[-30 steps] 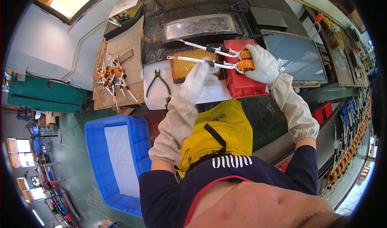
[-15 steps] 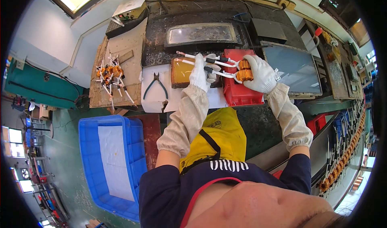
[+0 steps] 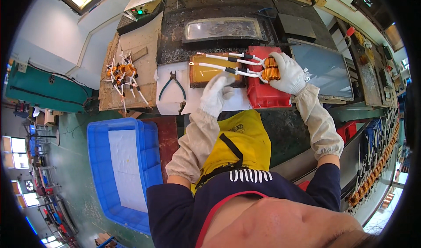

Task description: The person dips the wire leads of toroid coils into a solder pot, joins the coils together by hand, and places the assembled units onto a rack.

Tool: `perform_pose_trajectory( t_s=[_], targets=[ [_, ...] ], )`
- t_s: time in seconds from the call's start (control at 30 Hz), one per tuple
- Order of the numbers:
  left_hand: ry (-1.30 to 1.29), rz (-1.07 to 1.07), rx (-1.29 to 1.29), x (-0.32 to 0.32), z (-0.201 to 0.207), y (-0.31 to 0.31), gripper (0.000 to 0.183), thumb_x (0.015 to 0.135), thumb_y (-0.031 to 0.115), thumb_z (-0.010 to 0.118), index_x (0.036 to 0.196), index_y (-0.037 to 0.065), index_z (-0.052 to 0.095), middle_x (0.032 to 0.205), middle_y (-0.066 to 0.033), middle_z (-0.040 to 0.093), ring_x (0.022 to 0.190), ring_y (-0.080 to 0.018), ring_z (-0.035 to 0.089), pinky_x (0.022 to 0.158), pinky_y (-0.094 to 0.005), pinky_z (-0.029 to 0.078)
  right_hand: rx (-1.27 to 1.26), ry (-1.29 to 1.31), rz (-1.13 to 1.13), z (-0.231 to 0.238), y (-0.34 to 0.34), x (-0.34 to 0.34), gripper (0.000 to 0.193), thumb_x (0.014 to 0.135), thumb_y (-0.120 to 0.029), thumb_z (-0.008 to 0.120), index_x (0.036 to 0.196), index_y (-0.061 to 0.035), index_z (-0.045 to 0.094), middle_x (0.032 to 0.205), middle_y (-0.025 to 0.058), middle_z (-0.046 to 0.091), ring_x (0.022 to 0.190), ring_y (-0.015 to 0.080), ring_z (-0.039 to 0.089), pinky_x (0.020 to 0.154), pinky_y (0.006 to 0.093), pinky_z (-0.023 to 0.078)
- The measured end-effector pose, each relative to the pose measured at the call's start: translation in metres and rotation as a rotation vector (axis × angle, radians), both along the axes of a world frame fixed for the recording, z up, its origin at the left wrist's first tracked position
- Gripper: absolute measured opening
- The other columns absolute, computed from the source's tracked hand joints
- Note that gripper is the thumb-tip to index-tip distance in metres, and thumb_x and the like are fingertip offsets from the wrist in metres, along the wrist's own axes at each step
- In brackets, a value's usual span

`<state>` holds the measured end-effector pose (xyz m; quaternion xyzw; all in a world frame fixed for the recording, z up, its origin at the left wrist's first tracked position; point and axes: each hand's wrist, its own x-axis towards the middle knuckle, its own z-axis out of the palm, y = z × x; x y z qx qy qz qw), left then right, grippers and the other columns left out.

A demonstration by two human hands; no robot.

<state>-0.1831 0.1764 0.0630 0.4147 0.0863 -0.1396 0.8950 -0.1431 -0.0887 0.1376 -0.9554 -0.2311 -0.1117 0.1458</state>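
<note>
A copper-wound coil, in two parts side by side, is gripped by my gloved right hand from its right side, over a red plastic bin. White sleeved leads with black bands and metal lug ends run left from the coil, above a yellow-brown block. My gloved left hand is apart from the leads, just below them, its fingers partly curled but separated and holding nothing. Cutting pliers with dark green handles lie on white paper to its left.
More coils with white leads lie heaped on the board at left. A blue crate stands at lower left. Behind the block is a dark framed panel; a grey sheet lies at right. Many coils line a rack at far right.
My left hand has let go of the leads and moved down and slightly left. The leads now extend free from the coil in my right hand. A green light shows on the box at the back.
</note>
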Motion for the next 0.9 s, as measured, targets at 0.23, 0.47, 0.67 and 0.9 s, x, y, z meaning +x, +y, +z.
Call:
perform_pose_trajectory(
  t_s=[0.23,0.47,0.67,0.9],
  targets=[
    [0.098,-0.078,-0.272,0.03,-0.034,-0.032,0.038,0.094,0.035,0.057,0.119,0.006,0.054,0.106,-0.0085,0.061,0.074,-0.0142,0.056,0.064,-0.0282,0.051,-0.019,-0.023,0.002,0.0,0.0,0.001,0.07,0.061,-0.026,0.075,0.121,-0.0052,0.045,0.106,0.0163,0.055,0.102,0.0341,0.056,0.088,0.0397,0.047],
    [0.174,0.092,-0.407,0.046,-0.021,-0.057,0.031,0.096,0.036,0.053,0.104,0.006,0.059,0.077,-0.0028,0.056,0.059,-0.0116,0.053,0.047,-0.0223,0.048,-0.02,-0.003,-0.025,0.002,0.0,-0.001,0.069,0.062,-0.026,0.074,0.121,-0.0075,0.046,0.106,0.0163,0.055,0.101,0.0346,0.057,0.087,0.0404,0.047],
    [0.157,0.174,-0.209,0.054,-0.027,-0.056,0.022,0.091,0.026,0.06,0.109,0.012,0.058,0.09,-0.0007,0.059,0.071,-0.0116,0.056,0.055,-0.0233,0.049,0.001,-0.011,0.017,0.001,0.0,-0.001,0.07,0.059,-0.024,0.075,0.121,-0.007,0.046,0.104,0.0164,0.056,0.1,0.0351,0.057,0.086,0.041,0.047],
    [-0.12,0.112,-0.299,0.066,-0.029,-0.066,0.025,0.095,0.025,0.056,0.114,0.01,0.059,0.078,-0.0001,0.061,0.053,-0.0072,0.05,0.045,-0.0201,0.042,0.076,-0.062,0.055,0.007,-0.003,-0.014,0.07,0.056,-0.019,0.075,0.119,-0.0066,0.047,0.103,0.0161,0.055,0.098,0.0356,0.056,0.085,0.0412,0.047]
  ],
)
